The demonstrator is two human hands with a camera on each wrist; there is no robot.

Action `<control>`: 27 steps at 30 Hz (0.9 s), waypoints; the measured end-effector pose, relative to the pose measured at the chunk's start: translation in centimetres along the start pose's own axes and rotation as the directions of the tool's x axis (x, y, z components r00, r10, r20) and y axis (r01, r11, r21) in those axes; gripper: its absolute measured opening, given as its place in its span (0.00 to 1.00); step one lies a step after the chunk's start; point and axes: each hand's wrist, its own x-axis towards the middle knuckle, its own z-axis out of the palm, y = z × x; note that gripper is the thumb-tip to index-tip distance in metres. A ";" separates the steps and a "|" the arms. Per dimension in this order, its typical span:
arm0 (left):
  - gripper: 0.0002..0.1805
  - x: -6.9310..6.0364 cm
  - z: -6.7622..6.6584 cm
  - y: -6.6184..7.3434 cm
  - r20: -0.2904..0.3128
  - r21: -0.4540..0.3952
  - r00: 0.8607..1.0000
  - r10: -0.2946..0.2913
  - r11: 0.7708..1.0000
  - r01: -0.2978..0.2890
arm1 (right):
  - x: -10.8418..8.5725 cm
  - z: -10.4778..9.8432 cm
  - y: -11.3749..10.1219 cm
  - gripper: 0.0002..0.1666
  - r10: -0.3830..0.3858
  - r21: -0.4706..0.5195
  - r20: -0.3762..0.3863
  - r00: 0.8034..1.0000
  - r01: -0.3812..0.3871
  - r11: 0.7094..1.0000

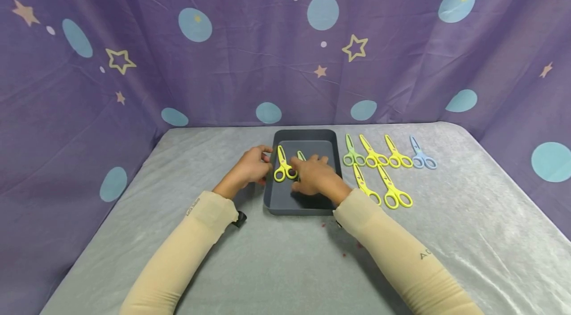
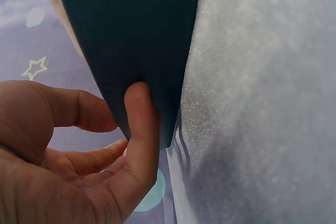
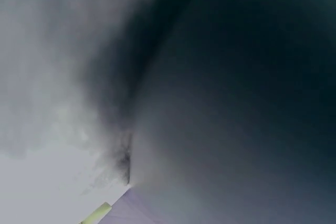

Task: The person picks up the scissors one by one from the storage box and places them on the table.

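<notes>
My left hand is at the left wall of a dark grey tray. In the left wrist view its fingers curl about the wall, one fingertip pressed flat on the outer face. Inside the tray, yellow scissors lie at the left with their blades pointing away. My right hand is low over the tray's middle, fingers spread downward. Green scissors poke out beyond its fingers; their handles are hidden beneath it, so any grip is unclear. The right wrist view shows mostly the blurred tray wall.
Right of the tray, a back row holds green scissors, yellow scissors, another yellow pair and blue scissors. Two more yellow pairs lie in front, one partly behind the right forearm. A purple curtain hangs behind the grey cloth-covered table.
</notes>
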 end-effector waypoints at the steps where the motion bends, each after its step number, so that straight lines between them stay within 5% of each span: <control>1: 0.31 0.0 0.0 0.0 0.000 -0.001 1.000 0.000 1.000 0.000 | 0.0 0.0 0.0 0.27 0.003 -0.003 -0.001 1.000 -0.003 1.000; 14: 0.31 -0.2 0.0 0.2 0.004 0.011 1.000 0.008 1.000 -0.008 | 0.0 -0.5 0.2 0.22 0.055 -0.025 0.058 0.997 -0.054 0.998; 27: 0.31 -0.2 0.0 0.1 0.004 0.013 1.000 0.008 1.000 -0.008 | -1.1 -1.4 0.4 0.21 0.012 -0.016 -0.039 0.999 -0.012 1.000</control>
